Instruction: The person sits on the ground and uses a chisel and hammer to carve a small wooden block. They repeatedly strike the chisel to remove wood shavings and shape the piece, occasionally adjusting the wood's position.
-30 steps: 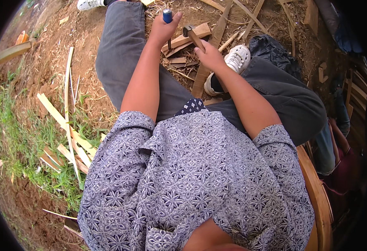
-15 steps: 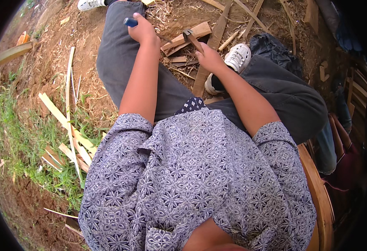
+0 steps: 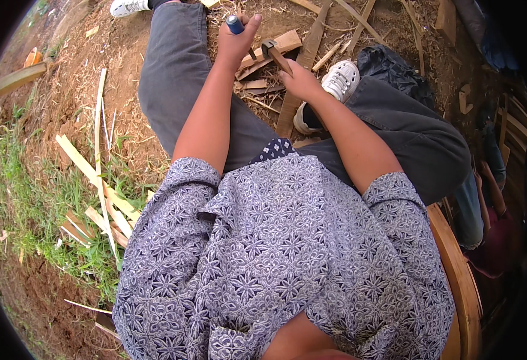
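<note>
My left hand (image 3: 234, 48) is wrapped round a blue-handled chisel (image 3: 234, 24), its handle end pointing up and its dark shaft partly hidden behind the fingers. Just below and to the right lies a wood block (image 3: 288, 42), near the chisel's lower end; whether the tip touches it I cannot tell. In my right hand (image 3: 301, 82) is a hammer (image 3: 279, 59) with a wooden handle, gripped low. The hammer's dark metal head sits over the wood block, a short way right of the chisel.
Boards (image 3: 293, 102) and wood scraps lie between my outstretched legs. A black plastic bag (image 3: 395, 75) is beyond my right shoe (image 3: 341, 81). Long wood strips (image 3: 98, 180) rest on grass at left. Another person (image 3: 491, 234) is at far right, near a curved timber (image 3: 455, 276).
My left hand has moved right, nearer the hammer, and the chisel has turned from lying slanted to standing more upright. My right hand and the hammer have hardly moved.
</note>
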A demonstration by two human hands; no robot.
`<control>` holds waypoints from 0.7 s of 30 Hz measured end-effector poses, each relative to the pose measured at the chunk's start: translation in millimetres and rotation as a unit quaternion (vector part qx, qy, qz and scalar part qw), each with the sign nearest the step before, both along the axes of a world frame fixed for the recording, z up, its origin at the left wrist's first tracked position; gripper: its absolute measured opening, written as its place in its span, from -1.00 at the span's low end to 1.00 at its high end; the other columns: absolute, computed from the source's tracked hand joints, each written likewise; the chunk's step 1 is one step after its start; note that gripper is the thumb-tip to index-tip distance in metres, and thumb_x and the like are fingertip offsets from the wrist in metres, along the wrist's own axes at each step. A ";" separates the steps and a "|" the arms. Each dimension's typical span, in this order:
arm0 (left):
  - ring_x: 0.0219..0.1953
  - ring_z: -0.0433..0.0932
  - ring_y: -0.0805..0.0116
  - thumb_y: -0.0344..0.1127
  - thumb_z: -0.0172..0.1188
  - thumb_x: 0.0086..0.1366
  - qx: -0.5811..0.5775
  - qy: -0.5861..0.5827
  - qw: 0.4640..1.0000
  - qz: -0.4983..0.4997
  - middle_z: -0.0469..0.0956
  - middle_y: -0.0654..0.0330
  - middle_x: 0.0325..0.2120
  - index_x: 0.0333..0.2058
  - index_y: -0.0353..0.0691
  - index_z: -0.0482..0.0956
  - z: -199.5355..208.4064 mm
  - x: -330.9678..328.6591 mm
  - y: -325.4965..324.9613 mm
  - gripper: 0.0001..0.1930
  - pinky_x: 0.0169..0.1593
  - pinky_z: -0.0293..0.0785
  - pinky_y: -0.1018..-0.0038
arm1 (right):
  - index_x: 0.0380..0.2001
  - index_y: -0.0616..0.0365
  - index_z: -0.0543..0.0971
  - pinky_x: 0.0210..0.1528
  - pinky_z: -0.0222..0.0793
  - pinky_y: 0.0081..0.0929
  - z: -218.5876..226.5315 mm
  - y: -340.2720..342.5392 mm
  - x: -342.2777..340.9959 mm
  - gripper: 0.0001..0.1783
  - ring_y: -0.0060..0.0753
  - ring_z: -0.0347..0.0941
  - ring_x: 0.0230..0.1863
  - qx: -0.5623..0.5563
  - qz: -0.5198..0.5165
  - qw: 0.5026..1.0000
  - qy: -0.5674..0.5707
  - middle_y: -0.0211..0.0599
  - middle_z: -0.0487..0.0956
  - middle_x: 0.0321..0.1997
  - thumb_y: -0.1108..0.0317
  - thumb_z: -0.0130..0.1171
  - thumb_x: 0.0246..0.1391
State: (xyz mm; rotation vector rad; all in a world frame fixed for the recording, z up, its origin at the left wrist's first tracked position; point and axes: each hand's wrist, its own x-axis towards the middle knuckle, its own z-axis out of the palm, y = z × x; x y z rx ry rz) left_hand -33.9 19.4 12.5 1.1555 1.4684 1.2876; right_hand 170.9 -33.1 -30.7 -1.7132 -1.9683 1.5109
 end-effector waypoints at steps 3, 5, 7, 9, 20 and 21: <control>-0.60 0.18 0.68 -0.15 0.36 0.39 0.002 0.001 1.000 -0.007 0.32 0.51 -0.68 -0.60 -0.12 0.40 0.1 3.3 -0.6 -0.57 -0.53 0.12 0.53 | 0.27 0.03 0.40 0.20 0.40 -0.02 -0.9 -0.1 -0.1 -0.48 0.20 0.52 0.16 -0.002 -0.002 1.000 0.009 0.12 0.61 0.09 0.15 0.07 0.30; -0.60 0.17 0.68 -0.15 0.36 0.39 0.000 -0.004 1.000 -0.007 0.30 0.51 -0.68 -0.61 -0.12 0.37 -1.7 4.7 -1.4 -0.55 -0.53 0.11 0.53 | 0.27 0.04 0.41 0.18 0.41 -0.06 -0.2 -0.6 -0.7 -0.49 0.16 0.54 0.13 -0.002 -0.002 1.000 0.010 0.10 0.61 0.07 0.15 0.07 0.31; -0.60 0.17 0.67 -0.15 0.35 0.39 0.013 -0.005 1.000 -0.012 0.29 0.51 -0.68 -0.62 -0.12 0.35 -7.3 2.8 -0.1 -0.54 -0.53 0.11 0.52 | 0.27 0.05 0.41 0.14 0.42 -0.13 0.7 -1.5 -1.9 -0.50 0.08 0.57 0.08 0.002 -0.002 1.000 0.007 0.06 0.63 0.02 0.16 0.08 0.33; -0.60 0.17 0.66 -0.14 0.34 0.40 0.014 0.001 1.000 -0.018 0.28 0.50 -0.69 -0.62 -0.12 0.33 -8.4 4.7 1.3 -0.53 -0.53 0.11 0.51 | 0.27 0.05 0.41 0.14 0.42 -0.13 -4.1 -0.4 -0.9 -0.50 0.08 0.57 0.07 0.002 0.000 1.000 0.005 0.06 0.63 0.01 0.16 0.08 0.33; -0.56 0.29 0.67 -0.10 0.31 0.42 -0.035 0.035 0.998 -0.046 0.42 0.46 -0.62 -0.55 -0.12 0.47 -4.3 6.7 -1.0 -0.61 -0.48 0.22 0.56 | 0.25 0.06 0.42 0.20 0.40 -0.04 6.7 0.4 -1.4 -0.50 0.18 0.53 0.16 -0.025 -0.003 1.000 -0.004 0.12 0.62 0.07 0.16 0.08 0.31; -0.56 0.29 0.67 -0.10 0.30 0.42 -0.034 0.038 0.997 -0.049 0.42 0.46 -0.62 -0.56 -0.12 0.46 -4.5 5.6 -0.5 -0.61 -0.48 0.22 0.56 | 0.24 0.06 0.42 0.20 0.40 -0.05 9.8 0.2 -1.4 -0.51 0.17 0.53 0.16 -0.025 -0.002 1.000 -0.003 0.11 0.62 0.07 0.16 0.08 0.31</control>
